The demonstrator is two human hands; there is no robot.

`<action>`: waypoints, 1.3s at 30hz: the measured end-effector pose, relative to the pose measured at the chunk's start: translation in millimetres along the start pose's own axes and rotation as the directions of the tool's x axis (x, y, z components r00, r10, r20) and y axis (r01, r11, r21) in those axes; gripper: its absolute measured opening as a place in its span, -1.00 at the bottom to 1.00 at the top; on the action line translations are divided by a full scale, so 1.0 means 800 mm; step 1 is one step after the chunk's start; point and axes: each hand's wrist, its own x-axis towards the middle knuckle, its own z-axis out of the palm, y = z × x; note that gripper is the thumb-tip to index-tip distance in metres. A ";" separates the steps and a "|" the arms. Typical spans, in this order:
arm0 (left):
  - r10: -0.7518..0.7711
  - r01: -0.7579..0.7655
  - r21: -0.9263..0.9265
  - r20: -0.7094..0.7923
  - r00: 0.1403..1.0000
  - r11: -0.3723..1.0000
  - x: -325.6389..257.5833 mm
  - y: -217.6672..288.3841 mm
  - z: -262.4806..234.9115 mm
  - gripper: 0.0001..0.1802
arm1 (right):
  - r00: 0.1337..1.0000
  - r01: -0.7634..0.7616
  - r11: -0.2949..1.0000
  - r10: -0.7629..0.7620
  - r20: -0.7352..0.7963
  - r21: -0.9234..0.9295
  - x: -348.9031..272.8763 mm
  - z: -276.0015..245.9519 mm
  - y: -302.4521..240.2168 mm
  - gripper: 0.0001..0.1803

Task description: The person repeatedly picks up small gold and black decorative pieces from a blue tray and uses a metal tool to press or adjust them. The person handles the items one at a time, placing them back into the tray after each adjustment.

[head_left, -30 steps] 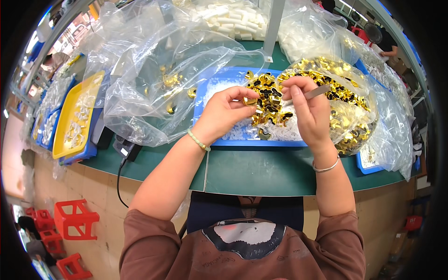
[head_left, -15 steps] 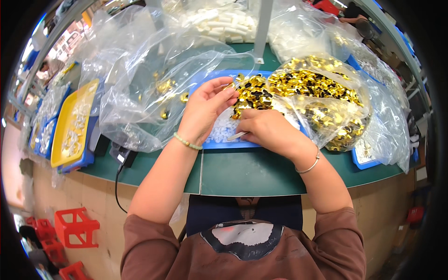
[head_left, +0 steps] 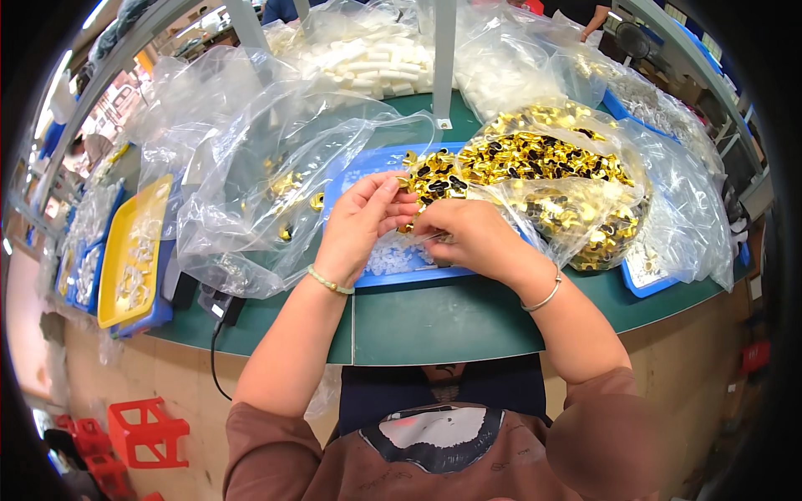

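My left hand [head_left: 361, 219] and my right hand [head_left: 468, 235] meet over a blue tray [head_left: 418, 274] on the green table. Both pinch at a small gold part [head_left: 409, 219] between the fingertips. A thin metal tool, maybe tweezers, seems to lie in my right hand, though it is mostly hidden. A heap of gold and black parts [head_left: 535, 159] spills from a clear plastic bag just beyond my right hand. Small clear white pieces [head_left: 391, 257] lie in the tray under my hands.
A clear bag with a few gold parts [head_left: 276, 192] lies left of the tray. Yellow and blue trays [head_left: 125, 250] sit at far left. Bags of white pieces [head_left: 368, 58] stand at the back. Another blue tray [head_left: 647, 280] is at right. Red stools [head_left: 142, 434] stand below.
My right hand has come down from the gold heap to the tray's middle and now meets my left hand. The view has tilted slightly.
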 end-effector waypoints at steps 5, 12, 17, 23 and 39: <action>0.033 -0.024 -0.110 0.074 0.997 0.994 0.000 -0.004 0.003 -0.66 | 0.995 -0.008 1.000 0.005 -0.099 -0.024 0.000 -0.006 -0.001 -0.82; 0.003 0.004 -0.082 0.093 0.996 0.997 0.000 -0.004 0.000 -0.63 | 0.990 0.005 1.000 -0.004 -0.143 0.009 0.003 -0.015 0.002 -0.82; -0.009 0.020 -0.111 0.099 0.995 0.994 -0.001 -0.003 0.003 -0.62 | 0.953 -0.048 0.981 0.102 -0.284 0.189 0.005 -0.014 -0.002 -0.85; 0.013 -0.004 -0.098 0.088 0.996 0.995 -0.003 -0.007 0.006 -0.66 | 0.921 -0.076 0.956 0.176 -0.347 0.283 0.007 -0.011 -0.007 -0.90; -0.011 0.031 -0.142 0.135 0.991 0.989 -0.005 -0.008 0.010 -0.70 | 0.913 -0.242 0.853 0.362 -0.190 0.463 0.004 -0.017 -0.005 -0.89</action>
